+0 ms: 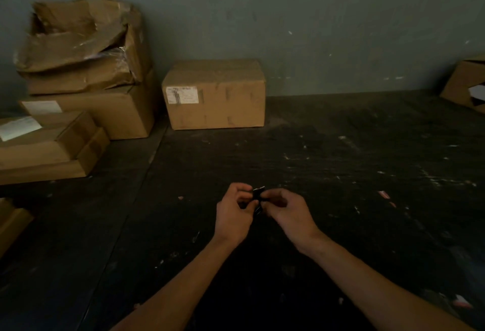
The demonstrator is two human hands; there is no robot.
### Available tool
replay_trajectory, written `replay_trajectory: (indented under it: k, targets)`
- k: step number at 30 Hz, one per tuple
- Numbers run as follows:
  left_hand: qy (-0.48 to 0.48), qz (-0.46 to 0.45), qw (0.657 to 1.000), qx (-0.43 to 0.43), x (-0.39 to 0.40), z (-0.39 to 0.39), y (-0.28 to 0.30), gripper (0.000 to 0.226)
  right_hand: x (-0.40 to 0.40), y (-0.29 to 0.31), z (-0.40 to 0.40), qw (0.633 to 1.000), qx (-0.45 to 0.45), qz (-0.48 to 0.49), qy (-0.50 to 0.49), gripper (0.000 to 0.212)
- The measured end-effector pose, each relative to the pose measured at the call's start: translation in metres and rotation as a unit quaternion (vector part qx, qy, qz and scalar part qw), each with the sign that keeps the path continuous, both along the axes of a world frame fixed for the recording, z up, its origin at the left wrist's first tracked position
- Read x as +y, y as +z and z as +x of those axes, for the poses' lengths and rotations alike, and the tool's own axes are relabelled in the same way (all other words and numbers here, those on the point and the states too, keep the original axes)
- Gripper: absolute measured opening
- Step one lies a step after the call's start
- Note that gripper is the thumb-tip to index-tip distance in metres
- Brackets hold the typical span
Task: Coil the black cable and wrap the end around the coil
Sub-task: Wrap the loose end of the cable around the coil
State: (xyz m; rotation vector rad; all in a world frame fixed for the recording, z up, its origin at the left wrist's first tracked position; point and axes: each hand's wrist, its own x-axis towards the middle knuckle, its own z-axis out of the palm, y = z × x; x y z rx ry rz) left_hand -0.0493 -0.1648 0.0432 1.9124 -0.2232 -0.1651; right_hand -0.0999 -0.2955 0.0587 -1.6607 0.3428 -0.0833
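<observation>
Black cable [257, 197], bunched small, sits pinched between both hands above the dark counter [341, 162]: left hand [232, 215] grasps at 9 o'clock, right hand [287, 212] at 3 o'clock.

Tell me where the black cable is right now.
In the head view, the black cable sits low at centre, pinched between the left hand and right hand, above the dark floor.

centre floor: dark floor [341, 162] open ahead and right of both hands.
rear centre: sealed box [214, 94] against the wall [315, 28].
left side: stacked boxes [86, 73] block passage.
far right edge: open box [465, 84] near wall.
</observation>
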Motion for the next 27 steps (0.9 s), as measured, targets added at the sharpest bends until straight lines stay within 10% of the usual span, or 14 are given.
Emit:
replay_trajectory:
  k: [10, 27]
  targets:
    - [-0.097, 0.053, 0.991, 0.071, 0.005, 0.003, 0.002, 0.037, -0.011, -0.011, -0.009, 0.924, -0.085, -0.368, 0.065, 0.019]
    - [-0.14, 0.076, 0.984, 0.08, 0.012, 0.002, 0.002, 0.035, -0.008, -0.015, -0.01, 0.964, -0.02, -0.262, 0.045, 0.028]
